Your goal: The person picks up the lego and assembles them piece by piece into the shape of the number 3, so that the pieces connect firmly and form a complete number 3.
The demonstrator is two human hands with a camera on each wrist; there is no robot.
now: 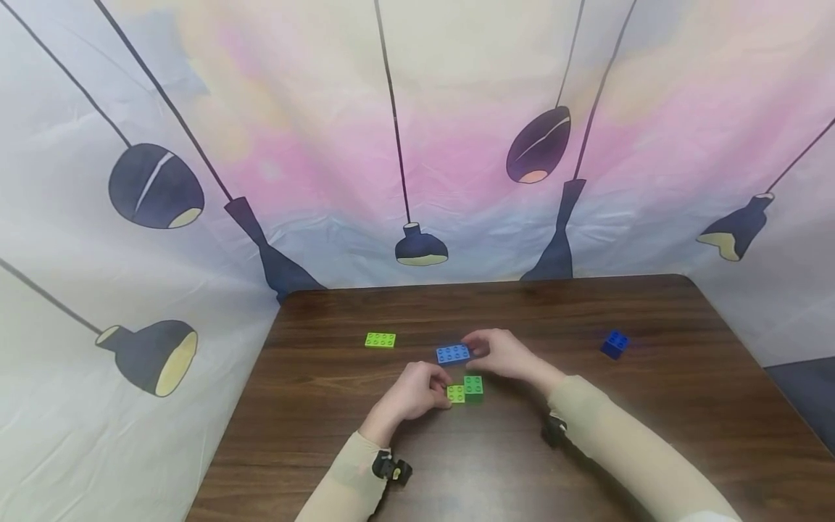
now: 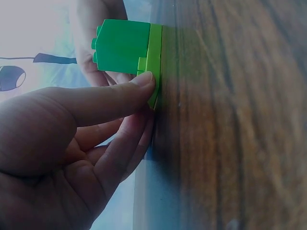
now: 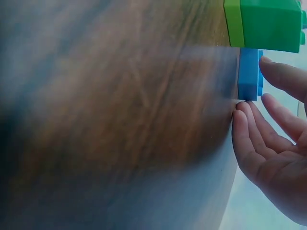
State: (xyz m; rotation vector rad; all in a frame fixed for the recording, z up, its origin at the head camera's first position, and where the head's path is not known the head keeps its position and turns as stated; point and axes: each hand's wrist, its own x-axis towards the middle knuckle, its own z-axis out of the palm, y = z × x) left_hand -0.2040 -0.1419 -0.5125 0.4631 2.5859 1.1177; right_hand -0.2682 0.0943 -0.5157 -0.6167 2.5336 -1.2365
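Observation:
On the table, my left hand (image 1: 415, 391) pinches the left end of a flat lime-green toy brick (image 1: 456, 394) between thumb and fingers. A taller green brick (image 1: 473, 388) sits on the right end of that lime brick, and the left wrist view shows the pair (image 2: 122, 46) standing on the table. Just behind them lies a flat light-blue brick (image 1: 453, 354), studs up. My right hand (image 1: 501, 353) is at its right end with thumb and fingers apart. In the right wrist view the fingertips (image 3: 242, 108) are close against the blue brick (image 3: 248, 74); firm contact is unclear.
Another flat lime-green brick (image 1: 380, 340) lies farther back on the left. A dark-blue brick (image 1: 615, 344) is off to the right. The brown wooden table (image 1: 522, 464) ends at a printed cloth backdrop (image 1: 339, 159) with lamp drawings.

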